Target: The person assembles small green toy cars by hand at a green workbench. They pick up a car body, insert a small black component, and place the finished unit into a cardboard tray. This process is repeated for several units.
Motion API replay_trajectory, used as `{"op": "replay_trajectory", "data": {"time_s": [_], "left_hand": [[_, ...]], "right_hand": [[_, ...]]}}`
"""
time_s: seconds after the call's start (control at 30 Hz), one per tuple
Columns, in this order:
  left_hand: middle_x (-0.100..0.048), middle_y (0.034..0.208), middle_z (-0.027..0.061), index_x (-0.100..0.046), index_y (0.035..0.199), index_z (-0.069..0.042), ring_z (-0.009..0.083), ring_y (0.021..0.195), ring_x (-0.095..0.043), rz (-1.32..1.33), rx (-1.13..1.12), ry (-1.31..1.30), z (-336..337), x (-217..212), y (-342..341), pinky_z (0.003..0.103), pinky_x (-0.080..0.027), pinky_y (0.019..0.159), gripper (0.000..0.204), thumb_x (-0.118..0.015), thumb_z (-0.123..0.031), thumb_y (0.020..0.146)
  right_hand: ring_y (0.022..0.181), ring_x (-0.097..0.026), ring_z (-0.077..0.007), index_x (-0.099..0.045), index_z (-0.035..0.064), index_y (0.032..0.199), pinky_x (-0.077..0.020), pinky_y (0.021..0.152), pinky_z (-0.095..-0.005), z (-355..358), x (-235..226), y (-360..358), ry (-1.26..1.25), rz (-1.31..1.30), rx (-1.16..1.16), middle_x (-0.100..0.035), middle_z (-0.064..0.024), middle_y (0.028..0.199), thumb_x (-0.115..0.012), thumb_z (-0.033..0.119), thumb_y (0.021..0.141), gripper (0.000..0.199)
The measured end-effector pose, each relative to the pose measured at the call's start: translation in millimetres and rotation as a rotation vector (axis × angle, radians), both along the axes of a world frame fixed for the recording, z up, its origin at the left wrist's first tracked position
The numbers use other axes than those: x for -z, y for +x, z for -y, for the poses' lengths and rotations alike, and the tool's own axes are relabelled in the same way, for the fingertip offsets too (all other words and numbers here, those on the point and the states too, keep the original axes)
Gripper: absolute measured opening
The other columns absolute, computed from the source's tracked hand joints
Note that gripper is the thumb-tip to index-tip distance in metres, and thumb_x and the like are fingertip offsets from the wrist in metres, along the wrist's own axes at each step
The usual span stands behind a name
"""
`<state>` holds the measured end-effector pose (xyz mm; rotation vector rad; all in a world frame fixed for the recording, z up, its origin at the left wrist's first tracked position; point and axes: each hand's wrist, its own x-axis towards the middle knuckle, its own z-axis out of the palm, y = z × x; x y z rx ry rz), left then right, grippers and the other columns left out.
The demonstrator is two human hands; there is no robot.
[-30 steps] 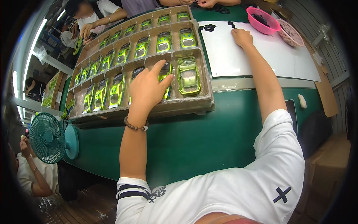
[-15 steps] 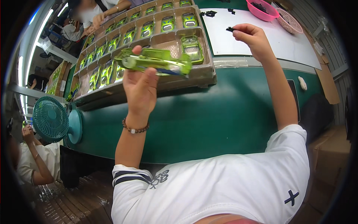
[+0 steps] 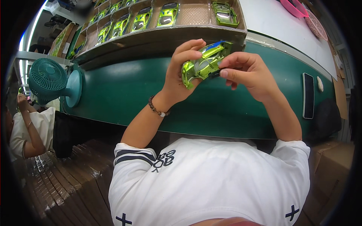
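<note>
My left hand [image 3: 180, 71] grips a shiny lime-green toy car body [image 3: 205, 62] with a blue patch, tilted above the green tabletop. At the body's lower right side, my right hand [image 3: 249, 73] pinches a small black part [image 3: 215, 74] between thumb and fingertips. That part is against or very near the car body; its exact shape is mostly hidden by my fingers. Beyond my hands stands a divided cardboard tray [image 3: 158, 35] holding several similar green car bodies [image 3: 167, 15], one per compartment.
A teal fan [image 3: 49, 81] stands at the left. To the right lie a phone [image 3: 308, 96] and a small white object [image 3: 320, 84]. A white board [image 3: 286, 37] and pink baskets [image 3: 294, 7] are at the far right. Another person's arm [image 3: 33, 128] shows at far left.
My left hand has brought the car body right and turned it. My right hand has come back from the white board with the black part, meeting the body. The view has shifted downward.
</note>
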<state>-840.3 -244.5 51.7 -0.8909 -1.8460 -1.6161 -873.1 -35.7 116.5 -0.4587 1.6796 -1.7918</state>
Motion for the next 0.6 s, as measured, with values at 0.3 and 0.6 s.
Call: {"op": "replay_trajectory", "data": {"time_s": [0.3, 0.6], "left_hand": [[-0.045, 0.128, 0.0220, -0.050, 0.116, -0.010, 0.0381, 0.120, -0.050, -0.168, 0.019, -0.139, -1.9, -0.6, 0.3, 0.044, -0.047, 0.098, 0.045, -0.067, 0.005, 0.077], [-0.045, 0.128, 0.0220, -0.051, 0.116, -0.009, 0.0377, 0.120, -0.050, -0.166, 0.049, -0.114, -5.9, 3.5, 1.5, 0.042, -0.049, 0.097, 0.049, -0.069, 0.009, 0.074]], "right_hand": [[0.062, -0.055, -0.0089, -0.064, -0.0046, 0.095, -0.0445, 0.055, -0.0223, 14.0, 22.0, -4.2, -0.015, 0.125, 0.135, -0.066, -0.0067, 0.083, -0.072, 0.012, 0.078, 0.025], [0.061, -0.055, -0.0091, -0.067, -0.0023, 0.093, -0.0451, 0.055, -0.0221, 12.7, 24.0, -4.3, 0.012, 0.141, 0.111, -0.066, -0.0070, 0.080, -0.067, 0.008, 0.077, 0.019]]}}
